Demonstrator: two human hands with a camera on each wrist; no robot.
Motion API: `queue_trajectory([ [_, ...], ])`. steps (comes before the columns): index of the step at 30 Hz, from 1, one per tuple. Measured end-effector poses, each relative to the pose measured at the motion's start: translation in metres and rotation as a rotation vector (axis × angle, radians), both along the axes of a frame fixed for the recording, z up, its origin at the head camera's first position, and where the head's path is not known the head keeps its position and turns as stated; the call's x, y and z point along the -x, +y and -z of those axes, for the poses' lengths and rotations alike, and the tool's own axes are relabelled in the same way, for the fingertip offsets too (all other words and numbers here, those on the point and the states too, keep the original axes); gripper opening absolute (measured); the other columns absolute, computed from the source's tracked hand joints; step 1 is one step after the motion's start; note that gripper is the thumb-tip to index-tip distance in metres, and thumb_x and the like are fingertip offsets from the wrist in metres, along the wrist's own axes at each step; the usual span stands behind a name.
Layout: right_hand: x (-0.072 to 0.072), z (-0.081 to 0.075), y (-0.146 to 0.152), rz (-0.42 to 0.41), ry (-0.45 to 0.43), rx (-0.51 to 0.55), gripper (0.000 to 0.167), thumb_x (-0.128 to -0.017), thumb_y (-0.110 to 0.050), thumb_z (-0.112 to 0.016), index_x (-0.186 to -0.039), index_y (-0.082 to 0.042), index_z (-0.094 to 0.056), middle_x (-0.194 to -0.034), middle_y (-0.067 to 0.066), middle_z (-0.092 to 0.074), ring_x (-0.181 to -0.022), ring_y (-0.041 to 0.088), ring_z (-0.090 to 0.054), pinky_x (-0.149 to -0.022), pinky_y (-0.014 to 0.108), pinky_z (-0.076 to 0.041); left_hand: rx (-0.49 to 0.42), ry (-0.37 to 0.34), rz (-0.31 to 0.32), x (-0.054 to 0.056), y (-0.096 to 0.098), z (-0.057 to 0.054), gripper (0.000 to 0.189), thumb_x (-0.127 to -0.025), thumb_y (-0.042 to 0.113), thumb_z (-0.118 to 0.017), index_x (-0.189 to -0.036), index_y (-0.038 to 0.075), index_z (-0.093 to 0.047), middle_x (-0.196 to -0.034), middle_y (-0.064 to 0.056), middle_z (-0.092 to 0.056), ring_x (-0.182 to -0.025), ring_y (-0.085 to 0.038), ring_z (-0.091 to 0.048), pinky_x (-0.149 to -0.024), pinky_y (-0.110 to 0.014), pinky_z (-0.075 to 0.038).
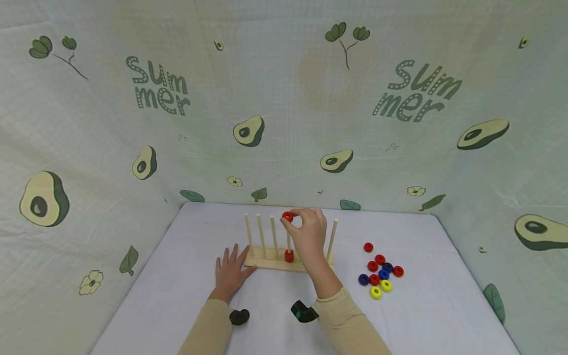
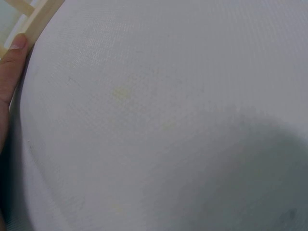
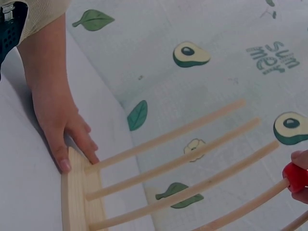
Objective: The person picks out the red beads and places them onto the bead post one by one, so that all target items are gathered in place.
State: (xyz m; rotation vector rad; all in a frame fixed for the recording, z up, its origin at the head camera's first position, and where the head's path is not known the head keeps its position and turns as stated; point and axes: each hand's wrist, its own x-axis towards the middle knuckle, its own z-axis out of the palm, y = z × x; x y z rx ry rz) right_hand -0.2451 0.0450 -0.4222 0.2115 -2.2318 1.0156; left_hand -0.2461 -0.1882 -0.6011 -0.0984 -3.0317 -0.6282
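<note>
A wooden peg rack (image 1: 272, 263) with several upright pegs stands on the white table. My right hand (image 1: 309, 236) pinches a red ring bead (image 1: 287, 216) between thumb and fingertips at the top of a middle peg. In the right wrist view the red bead (image 3: 295, 177) meets that peg's tip. Red beads (image 1: 289, 256) sit at the foot of the same peg. With fingers spread, my left hand (image 1: 231, 272) rests on the table and touches the rack's left end. The left wrist view shows a finger (image 2: 19, 43) against the base's edge. My right hand hides part of the rack's right side.
Loose red beads (image 1: 374, 280), blue beads (image 1: 383, 274) and yellow beads (image 1: 375, 293) lie in a group to the right of the rack. A patterned cloth (image 1: 284, 162) with avocados hangs behind the table and at both sides.
</note>
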Motion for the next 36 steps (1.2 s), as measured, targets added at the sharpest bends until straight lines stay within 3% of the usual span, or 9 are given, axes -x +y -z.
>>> queue_trajectory([
  [8, -0.001, -0.001, 0.000, -0.003, -0.030, -0.012, 0.025, -0.075, -0.024, -0.086, -0.092, -0.009, -0.076, -0.087, 0.000, -0.072, -0.090, 0.022, -0.051, -0.084, 0.041, -0.041, -0.005, 0.025, 0.001, -0.002, 0.001, -0.003, 0.076, -0.088, 0.058, -0.061, -0.149, 0.018, -0.041, -0.157, -0.021, -0.025, -0.143, -0.047, -0.011, -0.110, -0.066, -0.003],
  [17, -0.002, 0.001, 0.000, 0.003, -0.037, -0.032, 0.025, -0.075, -0.025, -0.086, -0.093, -0.010, -0.076, -0.089, 0.000, -0.072, -0.091, 0.022, -0.051, -0.083, 0.041, -0.041, -0.007, -0.001, -0.003, -0.003, 0.002, -0.006, 0.075, -0.089, 0.055, -0.062, -0.150, 0.019, -0.040, -0.158, -0.021, -0.023, -0.144, -0.046, -0.009, -0.111, -0.065, -0.003],
  [29, -0.001, 0.001, 0.001, 0.006, -0.029, -0.063, 0.024, -0.075, -0.024, -0.087, -0.091, -0.010, -0.077, -0.089, 0.001, -0.072, -0.090, 0.022, -0.051, -0.083, 0.040, -0.041, -0.021, 0.033, 0.010, 0.001, -0.002, 0.004, 0.079, -0.087, 0.063, -0.057, -0.151, 0.020, -0.040, -0.158, -0.020, -0.023, -0.144, -0.047, -0.009, -0.111, -0.065, -0.001],
  [36, -0.001, 0.001, 0.001, 0.010, -0.016, -0.107, 0.024, -0.075, -0.025, -0.087, -0.091, -0.010, -0.077, -0.091, 0.002, -0.071, -0.090, 0.023, -0.051, -0.082, 0.040, -0.042, 0.018, 0.024, 0.002, 0.003, -0.002, 0.007, 0.081, -0.086, 0.067, -0.054, -0.151, 0.022, -0.039, -0.158, -0.019, -0.023, -0.144, -0.046, -0.010, -0.111, -0.064, -0.003],
])
